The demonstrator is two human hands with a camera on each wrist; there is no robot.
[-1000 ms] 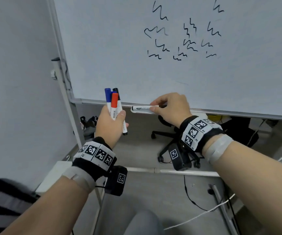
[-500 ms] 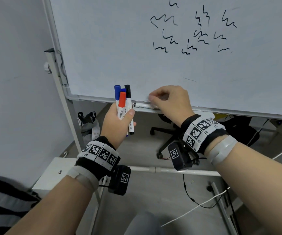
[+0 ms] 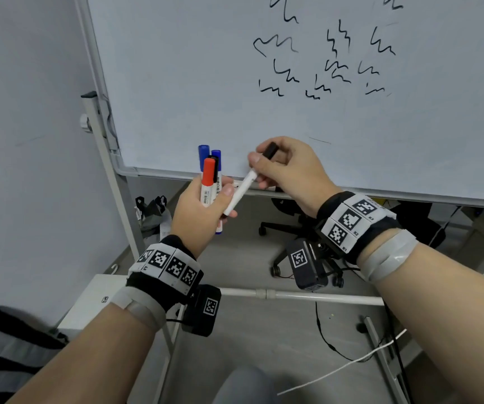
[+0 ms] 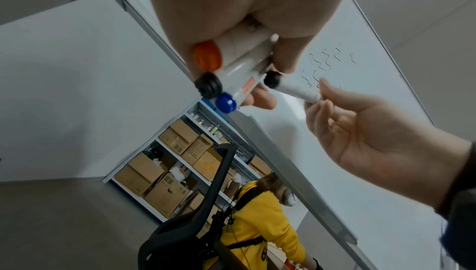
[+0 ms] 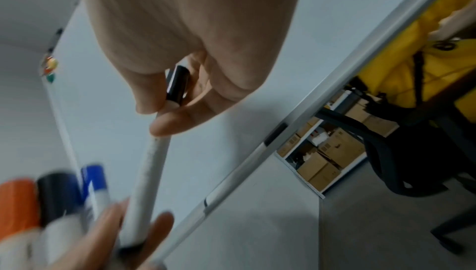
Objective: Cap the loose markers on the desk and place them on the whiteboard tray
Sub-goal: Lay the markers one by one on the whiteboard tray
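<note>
Whereas half a second ago the right hand (image 3: 286,170) was pressed low against the whiteboard tray (image 3: 351,196) after laying a black-capped marker there, it has now risen clear of the tray and its fingers pinch a fresh black-capped marker (image 3: 246,183) near the cap, the barrel slanting down toward the left hand (image 3: 202,208). That suggests one marker is delivered and the next is just being drawn from the bundle. Just left of the whiteboard tray's left end, the left hand has its fingers curled round the remaining bundle: a red-capped marker (image 3: 208,182), a black-capped one behind it and two blue-capped markers (image 3: 203,154), all upright with caps on. The tail of the marker being drawn is touching or just beside the left fingers (image 5: 103,231); I cannot tell whether they have let it go. From the right wrist view a white marker with a black cap (image 5: 260,150) lies along the whiteboard tray, so that stretch is taken. Room to move is fair: the tray runs on to the right with bare ledge, the whiteboard (image 3: 205,83) face stands close behind it, and its frame post (image 3: 100,147) closes the left side. An office chair (image 3: 290,228) sits below the tray, well clear
</note>
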